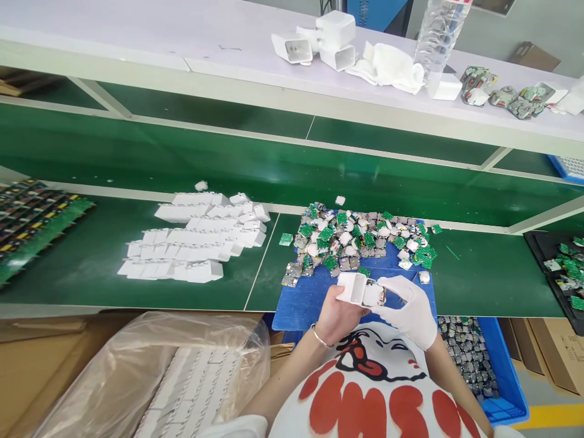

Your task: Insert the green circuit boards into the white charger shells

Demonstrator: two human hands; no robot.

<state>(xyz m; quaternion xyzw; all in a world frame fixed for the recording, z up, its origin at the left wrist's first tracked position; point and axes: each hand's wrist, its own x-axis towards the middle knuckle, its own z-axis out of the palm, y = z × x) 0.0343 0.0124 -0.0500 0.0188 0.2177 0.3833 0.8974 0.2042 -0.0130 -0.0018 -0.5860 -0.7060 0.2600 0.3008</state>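
Note:
My left hand (340, 316), bare with a band at the wrist, is closed round a white plastic housing (351, 288) whose open end faces right. In my gloved right hand (410, 308) a small circuit assembly (374, 295) is pinched at the mouth of that housing; how far it sits inside I cannot tell. Both hands are above the front of a blue board (301, 302). Behind them lies a heap of circuit assemblies (351, 243), with green boards and white and grey parts. One white-topped piece (424, 277) lies beside my right hand.
Rows of white housings (182, 243) lie on the green bench (68, 243) at left. Green circuit panels (41, 225) are stacked at far left. Above runs a shelf (159, 36) with a bottle (440, 36). Below are a blue crate (506, 371) and a plastic-lined box (114, 365).

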